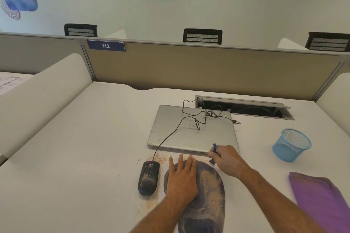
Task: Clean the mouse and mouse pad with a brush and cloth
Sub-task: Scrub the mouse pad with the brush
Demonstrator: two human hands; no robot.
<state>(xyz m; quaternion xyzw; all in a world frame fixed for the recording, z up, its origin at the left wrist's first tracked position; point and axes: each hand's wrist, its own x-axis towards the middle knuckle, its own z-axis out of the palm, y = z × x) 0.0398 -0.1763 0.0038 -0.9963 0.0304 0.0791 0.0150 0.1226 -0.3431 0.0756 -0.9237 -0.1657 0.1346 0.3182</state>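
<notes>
My right fingers [213, 154] are curled shut around a small blue brush [214, 147], whose ends poke out above and below my fist at the far right corner of the pad, just in front of the laptop's near edge; my left fingers [180, 161] lie flat and slightly spread, pressing the pad down with the palm of my left hand [181, 178] on its far half. My right hand [226, 159] hovers at the pad's edge, and I cannot tell whether the bristles touch it. All of this sits on a white tabletop [85, 147] backed by a tan partition [198, 66]. A closed silver laptop [191, 132] lies flat beyond my hands, with the mouse's thin black cable [170, 134] looping across its lid. A purple cloth [320, 200] lies crumpled at the right, well apart from the pad. The dark, rounded pad [210, 195] runs toward me under my left arm, dusted with tan crumbs [212, 185] mostly along its right side. A blue mesh cup [291, 144] stands tilted to the right of the laptop. The black mouse [148, 178] rests just left of the pad, smeared with the same tan grit, with more of it scattered on the tabletop around it.
</notes>
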